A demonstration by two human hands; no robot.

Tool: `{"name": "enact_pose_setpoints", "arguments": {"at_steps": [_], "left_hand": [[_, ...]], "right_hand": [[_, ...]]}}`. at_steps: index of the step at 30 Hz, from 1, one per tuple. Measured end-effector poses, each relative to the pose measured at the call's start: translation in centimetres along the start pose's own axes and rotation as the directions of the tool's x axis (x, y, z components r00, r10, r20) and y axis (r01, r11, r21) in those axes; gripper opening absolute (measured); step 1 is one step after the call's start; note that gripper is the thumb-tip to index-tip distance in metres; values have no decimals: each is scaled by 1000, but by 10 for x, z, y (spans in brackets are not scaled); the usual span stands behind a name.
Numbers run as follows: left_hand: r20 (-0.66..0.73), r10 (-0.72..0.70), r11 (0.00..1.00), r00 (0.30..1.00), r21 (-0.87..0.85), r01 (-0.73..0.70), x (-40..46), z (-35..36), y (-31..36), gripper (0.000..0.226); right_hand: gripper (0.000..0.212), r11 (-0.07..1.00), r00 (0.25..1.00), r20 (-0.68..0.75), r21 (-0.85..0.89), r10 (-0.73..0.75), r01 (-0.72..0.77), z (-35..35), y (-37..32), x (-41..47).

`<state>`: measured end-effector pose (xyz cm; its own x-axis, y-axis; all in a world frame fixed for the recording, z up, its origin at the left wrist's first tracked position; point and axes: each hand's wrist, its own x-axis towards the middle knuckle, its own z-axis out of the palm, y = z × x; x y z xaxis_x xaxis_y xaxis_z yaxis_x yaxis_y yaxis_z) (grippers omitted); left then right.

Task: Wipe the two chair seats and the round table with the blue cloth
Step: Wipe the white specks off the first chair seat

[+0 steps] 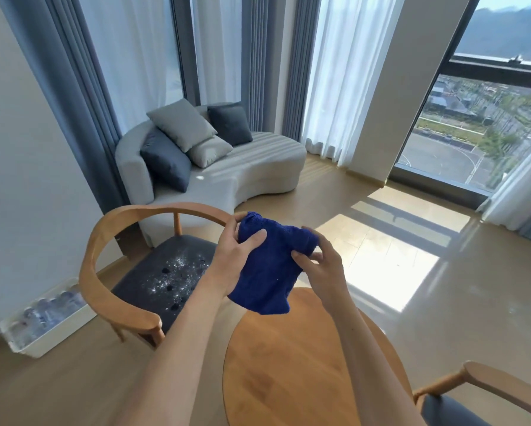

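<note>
a round wooden table (301,364) stands low in the view on a pale wood floor (442,287), with one wooden armchair (110,272) to its left whose dark seat (166,275) is speckled with white dust and dark spots, and a second chair (485,392) just showing at the lower right, while a curved grey sofa (227,176) with cushions sits by curtained windows and a white tray (40,318) of what look like bottles lies by the wall. the blue cloth (270,265) hangs bunched in the air above the table's far edge, between both hands. the left hand (236,250) grips its upper left part with thumb curled over the fabric, and the right hand (319,265) pinches its right edge between thumb and fingers.
</note>
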<state>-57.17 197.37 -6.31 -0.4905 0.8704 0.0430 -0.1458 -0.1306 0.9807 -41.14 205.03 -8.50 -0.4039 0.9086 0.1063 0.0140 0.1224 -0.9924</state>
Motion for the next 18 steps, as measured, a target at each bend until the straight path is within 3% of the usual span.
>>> {"name": "enact_pose_setpoints", "arguments": {"at_steps": [3,6,9,14,18], "left_hand": [[-4,19,999,1000,32,-19,-1,-4,8,30],[-18,27,997,999,70,-26,-2,-5,15,23],[-69,80,984,994,162,-68,-1,-10,21,17],[-161,184,925,970,362,-116,0,-23,22,16],[-180,218,894,959,431,-122,0,-32,20,19]], "right_hand": [[41,996,1000,-25,-92,-3,0,7,-1,3],[23,994,996,-29,81,80,-78,15,-2,3],[17,953,990,63,271,124,-137,19,-1,0],[29,970,971,235,222,50,-103,20,-4,1],[21,949,966,252,289,53,-128,26,-6,3]]}}
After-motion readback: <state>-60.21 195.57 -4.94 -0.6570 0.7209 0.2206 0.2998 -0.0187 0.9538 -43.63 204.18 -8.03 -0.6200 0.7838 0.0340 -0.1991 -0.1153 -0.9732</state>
